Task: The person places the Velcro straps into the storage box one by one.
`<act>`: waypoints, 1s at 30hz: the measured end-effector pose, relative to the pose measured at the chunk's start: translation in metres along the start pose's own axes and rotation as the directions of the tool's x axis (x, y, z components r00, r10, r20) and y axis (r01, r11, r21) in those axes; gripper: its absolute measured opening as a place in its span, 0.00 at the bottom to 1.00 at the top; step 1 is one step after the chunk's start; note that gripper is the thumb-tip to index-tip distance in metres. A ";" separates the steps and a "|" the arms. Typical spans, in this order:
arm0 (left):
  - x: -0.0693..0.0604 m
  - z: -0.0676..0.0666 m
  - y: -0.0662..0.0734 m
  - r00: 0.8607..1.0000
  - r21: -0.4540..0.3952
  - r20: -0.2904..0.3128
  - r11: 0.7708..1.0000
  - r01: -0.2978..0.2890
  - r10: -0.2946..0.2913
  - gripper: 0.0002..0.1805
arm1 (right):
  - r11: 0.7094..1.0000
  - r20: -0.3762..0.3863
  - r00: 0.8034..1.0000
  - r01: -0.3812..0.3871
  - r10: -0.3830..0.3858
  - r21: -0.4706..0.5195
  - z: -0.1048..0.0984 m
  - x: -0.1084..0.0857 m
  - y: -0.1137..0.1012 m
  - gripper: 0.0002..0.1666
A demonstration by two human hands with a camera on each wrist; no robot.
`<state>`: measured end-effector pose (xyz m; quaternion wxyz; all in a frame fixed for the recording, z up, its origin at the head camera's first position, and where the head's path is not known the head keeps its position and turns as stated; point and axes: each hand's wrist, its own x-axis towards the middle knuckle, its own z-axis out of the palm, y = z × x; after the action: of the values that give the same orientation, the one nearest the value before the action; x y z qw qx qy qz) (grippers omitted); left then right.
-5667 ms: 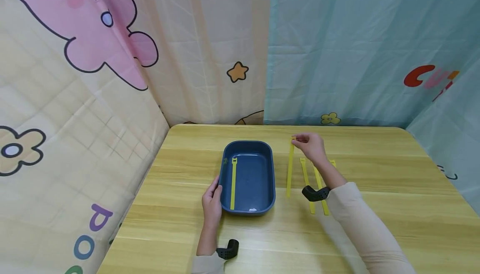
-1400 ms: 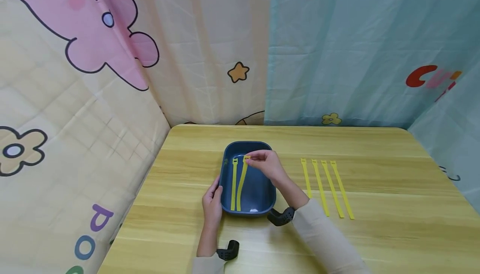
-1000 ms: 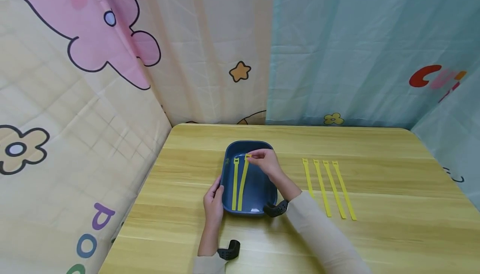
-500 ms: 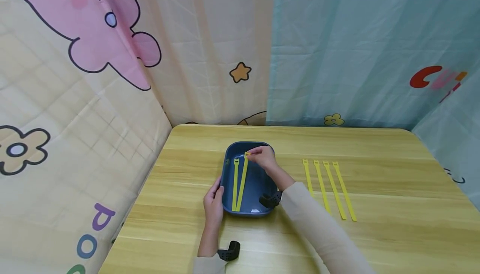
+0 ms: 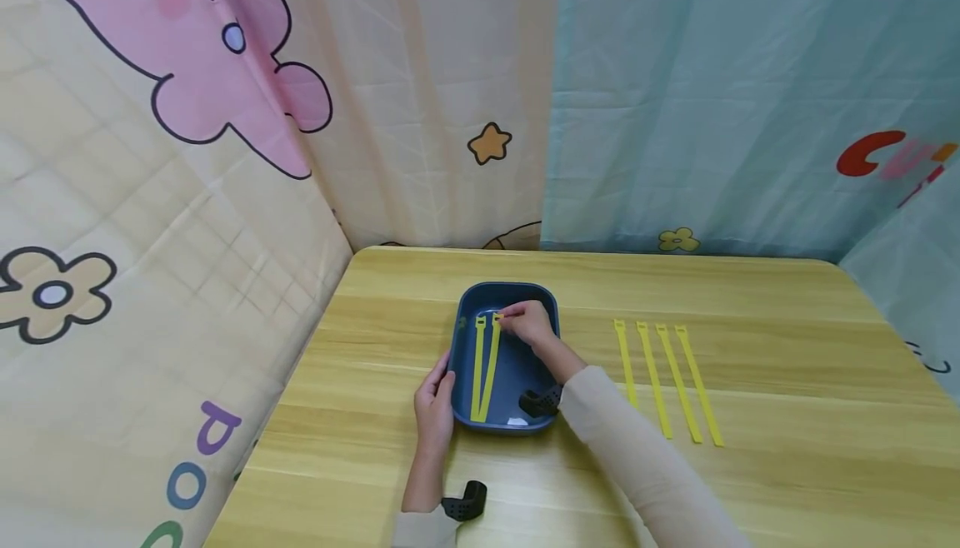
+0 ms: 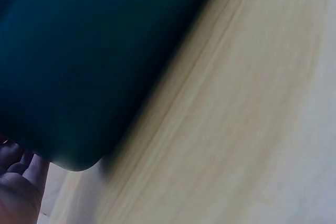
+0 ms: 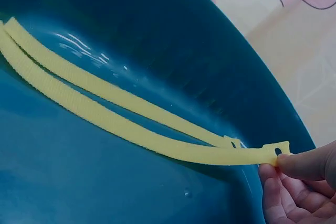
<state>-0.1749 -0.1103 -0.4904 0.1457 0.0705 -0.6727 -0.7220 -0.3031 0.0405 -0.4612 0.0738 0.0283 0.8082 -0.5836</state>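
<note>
In the head view a dark blue plastic tray sits on the table. My left hand grips its left side, with the fingers against the outer wall; the left wrist view shows little of this hand. My right hand is over the tray, pinching the slotted head of a yellow hook-and-loop cable tie between thumb and finger. The tie's head is raised and its far end dips to the tray floor. Beside it, to the left, another yellow cable tie lies in the tray.
Right of the tray, several more yellow cable ties lie side by side on the wooden table; the right sleeve partly covers the leftmost. Printed curtains stand behind and to the sides. A black wrist device overhangs the tray.
My right hand has brought one cable tie from the table into the tray. In the last half second its head has come down slightly. The left hand keeps its place at the tray.
</note>
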 end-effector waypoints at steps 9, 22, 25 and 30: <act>0.001 0.001 0.000 1.000 -0.019 -0.005 1.000 -0.003 0.003 0.20 | 1.000 0.012 1.000 0.000 0.000 -0.015 0.004 0.005 0.003 0.07; 0.001 0.000 -0.001 1.000 -0.020 -0.006 1.000 -0.010 0.009 0.20 | 0.999 0.028 0.999 -0.014 0.015 -0.046 0.005 0.001 0.000 0.08; 0.000 -0.001 0.003 1.000 -0.029 -0.003 0.999 -0.014 0.014 0.20 | 0.999 0.040 0.999 -0.008 0.009 -0.035 0.005 0.000 -0.001 0.10; -0.003 0.001 0.015 1.000 -0.013 0.002 1.000 -0.009 0.009 0.19 | 1.000 0.052 0.999 -0.005 0.006 -0.017 0.005 -0.001 -0.001 0.11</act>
<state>-0.1705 -0.1096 -0.4761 0.1488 0.0656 -0.6684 -0.7258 -0.3013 0.0355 -0.4620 0.0969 0.0147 0.8109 -0.5769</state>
